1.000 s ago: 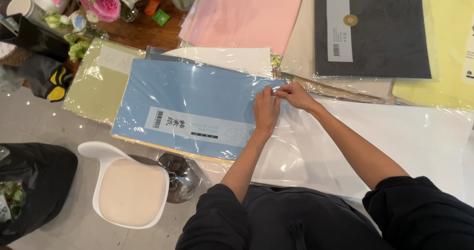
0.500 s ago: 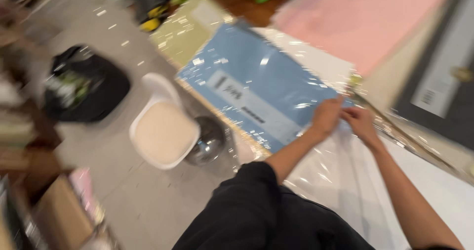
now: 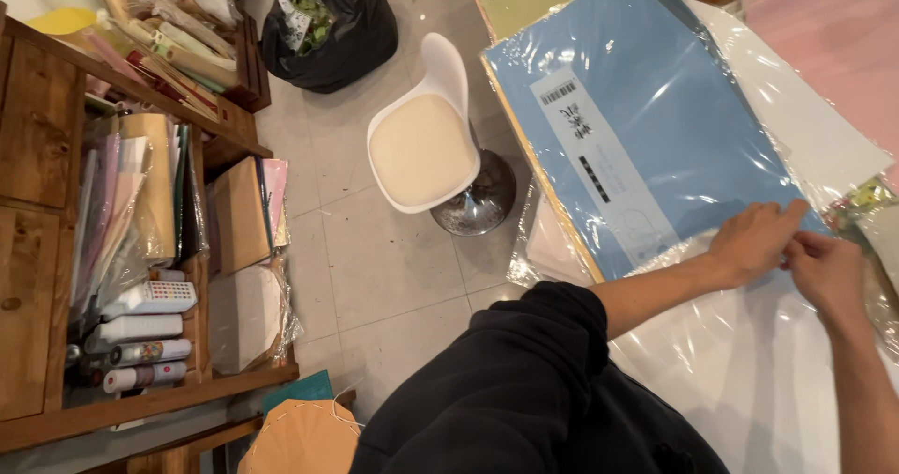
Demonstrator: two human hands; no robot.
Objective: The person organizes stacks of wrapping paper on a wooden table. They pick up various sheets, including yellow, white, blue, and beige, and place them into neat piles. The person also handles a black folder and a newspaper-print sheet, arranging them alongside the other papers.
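Both hands' fingers [image 3: 782,223] seem pinched on the clear wrap [image 3: 749,362], its edge hidden beneath them.

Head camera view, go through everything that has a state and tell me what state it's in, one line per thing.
Left hand: fingers pinching the clear film at the blue pack's edge.
Right hand: pinching the same film beside it.
Blue paper pack: flat, wrapped in film.
Clear plastic sheet: spread flat, wrinkled.
White chair: upright, seat bare.
Black rubbish bag: open, green scraps inside.
Wooden shelf: stuffed with paper and tubes.
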